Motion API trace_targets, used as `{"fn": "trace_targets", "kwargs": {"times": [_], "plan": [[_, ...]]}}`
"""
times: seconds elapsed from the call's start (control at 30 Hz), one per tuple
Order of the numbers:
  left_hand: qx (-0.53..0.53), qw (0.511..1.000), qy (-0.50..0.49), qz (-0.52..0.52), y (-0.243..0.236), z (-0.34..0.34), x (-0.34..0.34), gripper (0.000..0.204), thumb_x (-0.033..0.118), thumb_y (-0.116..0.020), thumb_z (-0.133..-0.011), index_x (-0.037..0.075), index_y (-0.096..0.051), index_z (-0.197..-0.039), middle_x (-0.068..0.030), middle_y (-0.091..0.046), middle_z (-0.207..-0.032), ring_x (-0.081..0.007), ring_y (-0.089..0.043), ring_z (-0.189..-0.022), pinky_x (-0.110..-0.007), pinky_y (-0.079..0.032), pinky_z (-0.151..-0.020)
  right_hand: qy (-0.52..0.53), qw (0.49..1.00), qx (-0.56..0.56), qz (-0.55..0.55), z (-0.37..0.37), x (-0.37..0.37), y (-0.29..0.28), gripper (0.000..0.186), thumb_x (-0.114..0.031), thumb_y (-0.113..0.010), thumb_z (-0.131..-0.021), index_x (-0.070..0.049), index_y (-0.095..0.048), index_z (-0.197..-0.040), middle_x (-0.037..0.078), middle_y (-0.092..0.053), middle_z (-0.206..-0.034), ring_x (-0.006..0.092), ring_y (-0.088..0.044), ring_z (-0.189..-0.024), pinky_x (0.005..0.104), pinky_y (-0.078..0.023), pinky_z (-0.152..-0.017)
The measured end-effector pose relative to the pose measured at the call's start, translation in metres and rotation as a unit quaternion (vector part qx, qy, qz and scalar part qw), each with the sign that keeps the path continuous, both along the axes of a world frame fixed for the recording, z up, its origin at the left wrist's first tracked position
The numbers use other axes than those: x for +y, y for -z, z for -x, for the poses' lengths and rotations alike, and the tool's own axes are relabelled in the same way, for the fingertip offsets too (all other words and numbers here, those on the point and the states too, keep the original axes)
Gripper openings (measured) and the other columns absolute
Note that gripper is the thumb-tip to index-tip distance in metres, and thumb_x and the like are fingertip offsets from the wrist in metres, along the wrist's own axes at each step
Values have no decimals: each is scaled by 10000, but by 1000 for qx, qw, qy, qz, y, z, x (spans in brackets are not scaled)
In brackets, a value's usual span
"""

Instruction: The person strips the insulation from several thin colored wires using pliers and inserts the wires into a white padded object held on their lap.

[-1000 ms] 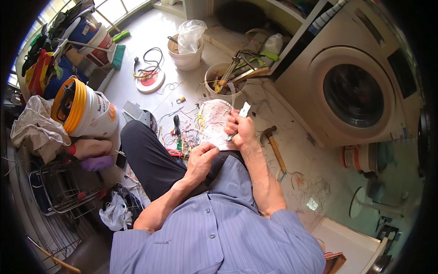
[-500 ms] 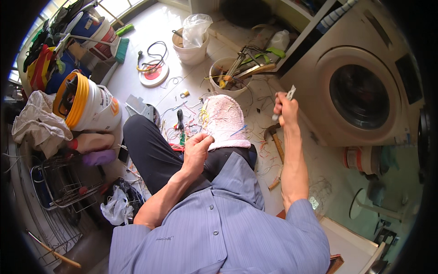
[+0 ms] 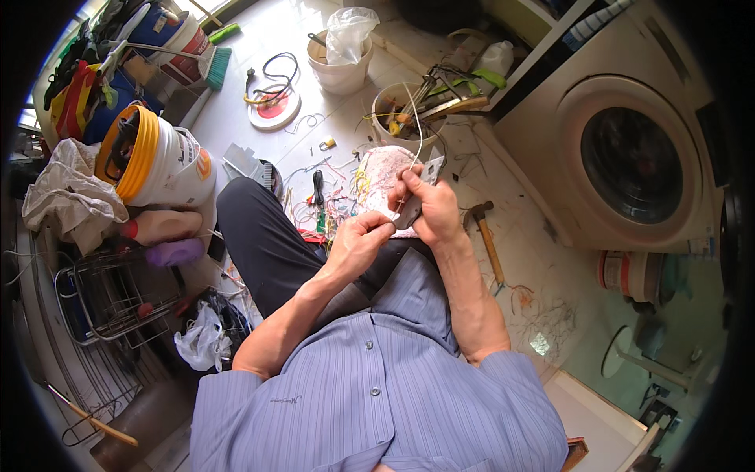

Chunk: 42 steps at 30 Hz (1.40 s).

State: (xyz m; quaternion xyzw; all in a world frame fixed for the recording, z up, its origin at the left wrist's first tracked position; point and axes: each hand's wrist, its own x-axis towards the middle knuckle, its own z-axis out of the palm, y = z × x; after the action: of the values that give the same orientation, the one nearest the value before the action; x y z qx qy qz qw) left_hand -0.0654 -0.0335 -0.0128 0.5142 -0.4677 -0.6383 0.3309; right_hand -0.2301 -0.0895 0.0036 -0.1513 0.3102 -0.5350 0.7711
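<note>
My left hand [image 3: 355,248] is closed in a pinch at the near end of a thin white wire [image 3: 421,130]. The wire's other end arcs up and away past my right hand [image 3: 437,212]. That hand is wrapped round a flat grey metal tool [image 3: 408,213] with small holes, perhaps a utility knife. Its fingers also press the wire, and both hands nearly meet above my lap. Beneath them a pale pink cloth pad [image 3: 384,167] lies over my leg. Fingers hide the tool's edge and where it meets the wire.
Loose coloured wires [image 3: 338,185] litter the floor left of the pad. A hammer [image 3: 490,245] lies on the right, near a washing machine [image 3: 550,157]. Ahead stand a bucket of tools [image 3: 385,102] and a white bucket [image 3: 338,75]. A yellow-rimmed bucket [image 3: 177,177] stands left.
My right hand has come in from the far right with the grey tool and now meets my left hand above the pad. The white wire now shows clearly between them.
</note>
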Motion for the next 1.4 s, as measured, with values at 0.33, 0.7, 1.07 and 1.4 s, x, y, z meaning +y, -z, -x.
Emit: {"fn": "trace_targets", "kwargs": {"times": [0.33,0.7,1.07,1.4], "plan": [[100,986,128,-19,-13,-41,22,160,152,-642,-936,2,-696,-917,-73,-663,-841,-179,-627,-859,-320,-478,-855,10,1000,-20,12,23,-37,6,104,-131,-543,-1018,-40,-578,-983,47,-567,-771,171,-568,-653,274,-429,-547],[607,788,-93,32,-31,-39,-18,148,187,-577,-1007,47,-613,-973,-145,-536,-1427,-294,-381,-1433,-474,-366,-1155,-9,995,-94,-20,-23,0,39,35,-102,-551,-1008,-101,-548,-974,45,-534,-770,176,-518,-628,293,-408,-550],[1,966,-101,238,10,-8,-31,144,93,-589,-995,-7,-686,-1032,-101,-730,-952,-130,-649,-843,-270,-512,-788,84,994,-32,54,-19,12,7,102,-139,-573,-1008,-38,-583,-992,64,-559,-766,216,-586,-732,393,-547,-763],[-231,917,47,323,8,-3,-26,76,29,-623,-879,0,-671,-931,-175,-655,-794,-343,-654,-739,-391,-511,-667,137,990,-37,9,11,-14,24,131,-132,-611,-988,-6,-585,-959,27,-458,-673,158,-458,-595,306,-384,-552]]}}
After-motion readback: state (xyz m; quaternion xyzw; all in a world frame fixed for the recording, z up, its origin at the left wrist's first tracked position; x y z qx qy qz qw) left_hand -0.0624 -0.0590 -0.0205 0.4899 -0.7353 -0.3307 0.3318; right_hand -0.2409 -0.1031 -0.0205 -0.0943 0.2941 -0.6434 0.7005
